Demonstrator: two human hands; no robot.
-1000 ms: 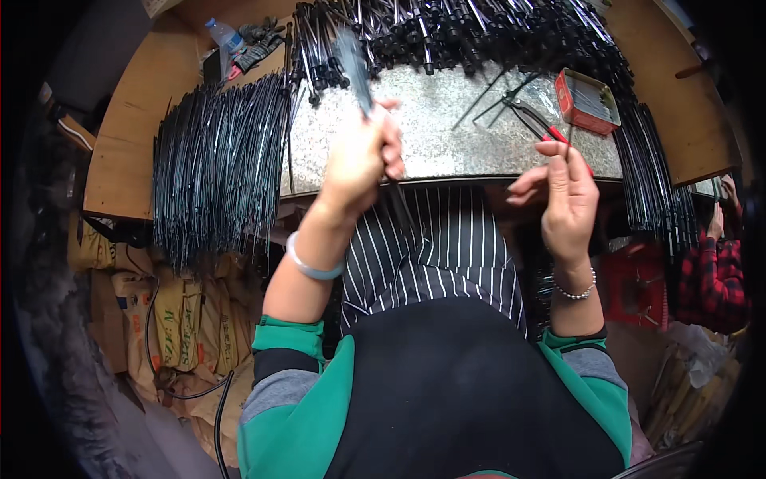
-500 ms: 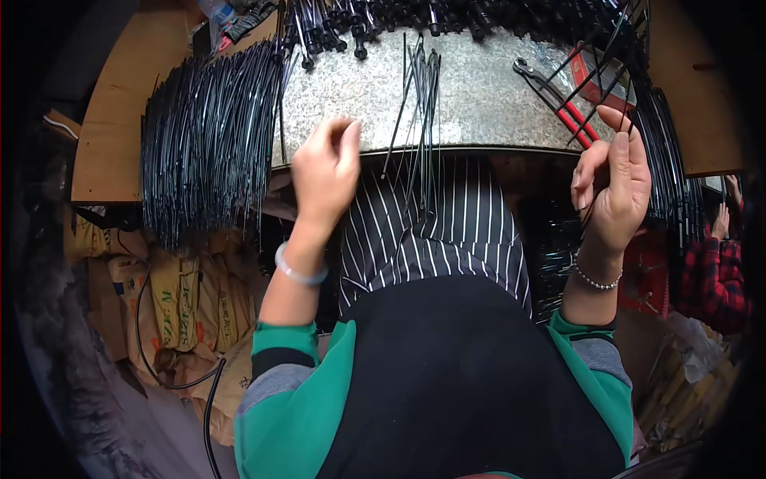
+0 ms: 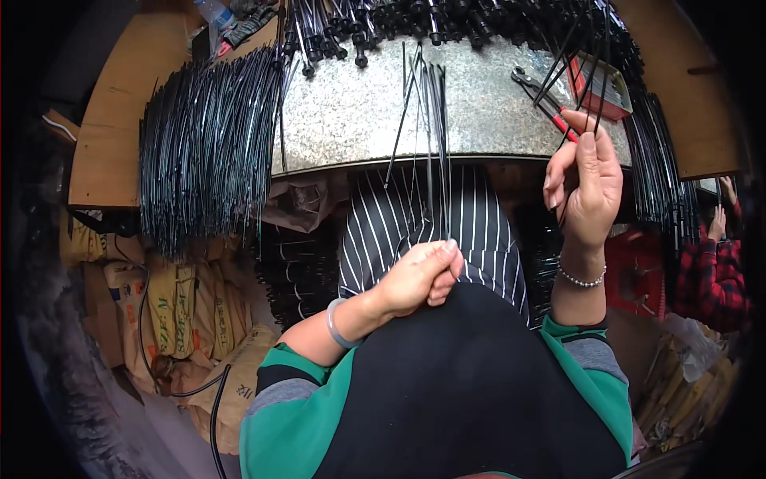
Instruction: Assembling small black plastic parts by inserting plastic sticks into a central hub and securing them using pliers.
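My left hand (image 3: 421, 275) is closed in front of my apron, thumb pressed on the fingers. It pinches the low end of a long thin black strip that runs up to a small bunch of black strips (image 3: 431, 144) hanging over the table's front edge. My right hand (image 3: 589, 180) is raised at the right, fingers curled around a few thin black strips (image 3: 592, 88) that stick up past the fingertips. Behind it lie red-handled pliers (image 3: 549, 102), their grips partly hidden by that hand.
A thick row of black strips (image 3: 207, 144) drapes over the edge at left, another (image 3: 662, 160) at right. Black parts with round heads (image 3: 359, 40) line the back of the metal tabletop (image 3: 343, 112). A red box (image 3: 614, 100) sits behind my right hand. A co-worker's plaid sleeve (image 3: 712, 279) shows far right.
My left hand has come down and right from the table edge and now pinches a strip from the middle bunch. The right hand has shifted slightly left with its strips.
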